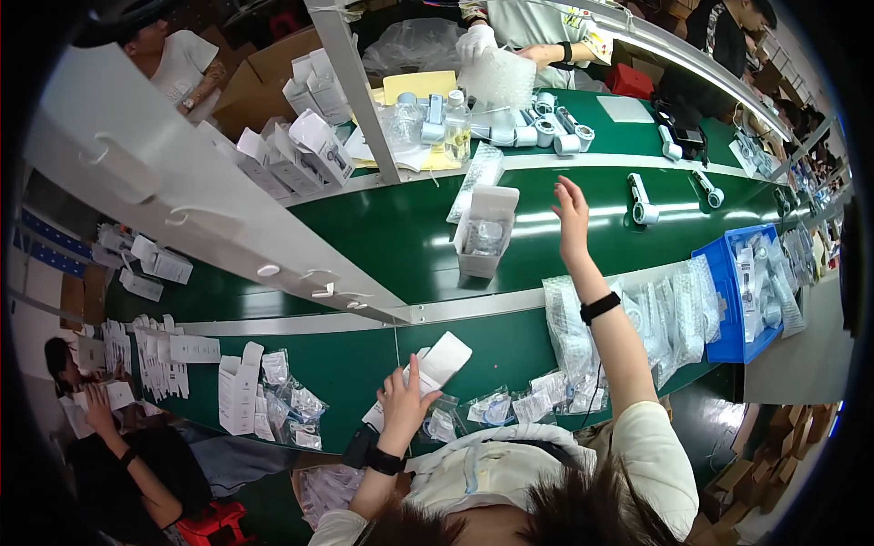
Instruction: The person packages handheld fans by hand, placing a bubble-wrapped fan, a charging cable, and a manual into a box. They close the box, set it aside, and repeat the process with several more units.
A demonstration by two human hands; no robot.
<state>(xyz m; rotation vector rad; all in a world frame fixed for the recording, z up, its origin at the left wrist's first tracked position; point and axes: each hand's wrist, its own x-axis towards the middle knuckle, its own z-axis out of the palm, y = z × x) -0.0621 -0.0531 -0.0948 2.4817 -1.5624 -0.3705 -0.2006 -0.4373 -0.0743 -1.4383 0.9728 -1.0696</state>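
My left hand [405, 402] is over a small white carton [442, 358] at the near edge of the green bench, fingers and thumb against its sides; its open flap sticks out to the upper right. Reaching forward over the green belt, my right hand [572, 215] has nothing in it and its fingers are stretched out. Just left of it an open white carton [482, 246] stands on the belt, with a clear-wrapped item inside. A bubble-wrap pouch [478, 177] lies behind that carton.
Bubble-wrapped pouches [655, 318] line the right of the bench beside a blue bin [728, 309]. Small plastic bags [537, 400] and white cartons [240, 389] lie nearby. A slanted metal post [237, 209] crosses the left. Handheld grey devices [643, 202] rest on the belt. Co-workers sit around.
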